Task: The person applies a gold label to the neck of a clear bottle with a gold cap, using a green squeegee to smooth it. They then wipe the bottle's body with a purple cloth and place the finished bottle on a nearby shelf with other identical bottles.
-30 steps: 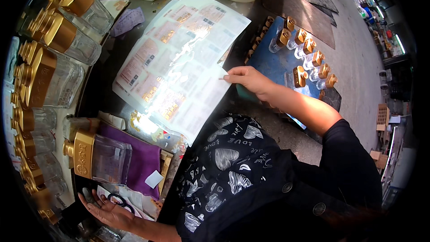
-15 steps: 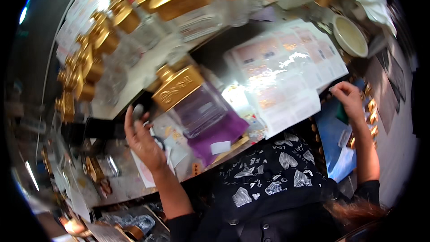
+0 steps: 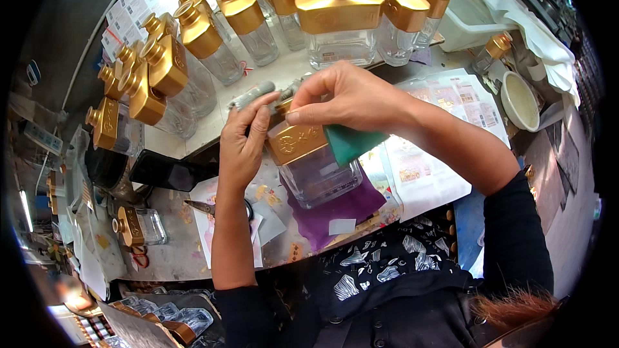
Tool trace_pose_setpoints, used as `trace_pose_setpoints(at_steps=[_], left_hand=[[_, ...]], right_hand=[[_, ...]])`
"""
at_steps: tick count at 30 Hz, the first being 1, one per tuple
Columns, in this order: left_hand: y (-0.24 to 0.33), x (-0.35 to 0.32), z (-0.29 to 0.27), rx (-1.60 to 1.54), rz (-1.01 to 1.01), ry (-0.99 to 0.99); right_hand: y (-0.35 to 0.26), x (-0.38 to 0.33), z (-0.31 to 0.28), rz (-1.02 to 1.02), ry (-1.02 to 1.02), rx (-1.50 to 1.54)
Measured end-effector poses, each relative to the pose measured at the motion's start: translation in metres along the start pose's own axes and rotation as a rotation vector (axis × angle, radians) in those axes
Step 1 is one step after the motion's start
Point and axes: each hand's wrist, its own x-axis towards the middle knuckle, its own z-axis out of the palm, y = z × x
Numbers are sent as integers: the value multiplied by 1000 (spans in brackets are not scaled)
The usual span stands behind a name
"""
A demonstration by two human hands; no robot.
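A clear glass bottle [image 3: 319, 177] with a gold embossed shoulder and neck stands on a purple cloth [image 3: 367, 203]. Close to its neck, my left hand [image 3: 242, 145] has thumb and fingers drawn together. A grey tube-like piece [image 3: 251, 95] lies along those fingers; whether they grip it or the neck is hidden. Over the bottle top, my right hand [image 3: 342, 100] pinches with thumb and forefinger, and anything tiny between the tips does not show. A green cloth [image 3: 351, 145] hangs from that same hand, in front of the gold shoulder.
Several gold-topped bottles [image 3: 338, 9] line the back and left. Printed sheets [image 3: 429, 174] lie to the right, near a white bowl [image 3: 519, 100] and a white tub [image 3: 464, 19]. Scissors [image 3: 200, 207] and a black phone-like slab [image 3: 164, 171] are at left, beside another bottle [image 3: 142, 225] lying down.
My right hand has come in from the far right, with the green cloth, to the bottle top. My left hand has moved up and right to the bottle's neck.
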Motion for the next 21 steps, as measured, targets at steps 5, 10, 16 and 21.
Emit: trace_pose_setpoints(at_steps=[5, 10, 16, 21], left_hand=[[-4, 12, -2, -89, -71, -160], [-10, 14, -2, -103, -124, -156], [-8, 20, -3, -172, -274, -178], [-15, 26, -7, -299, -320, -257]], right_hand=[[26, 19, -7, 112, -5, -59], [35, 21, -9, 94, 15, -87], [42, 23, -12, 50, 26, -119], [43, 25, -16, -9, 5, -248]])
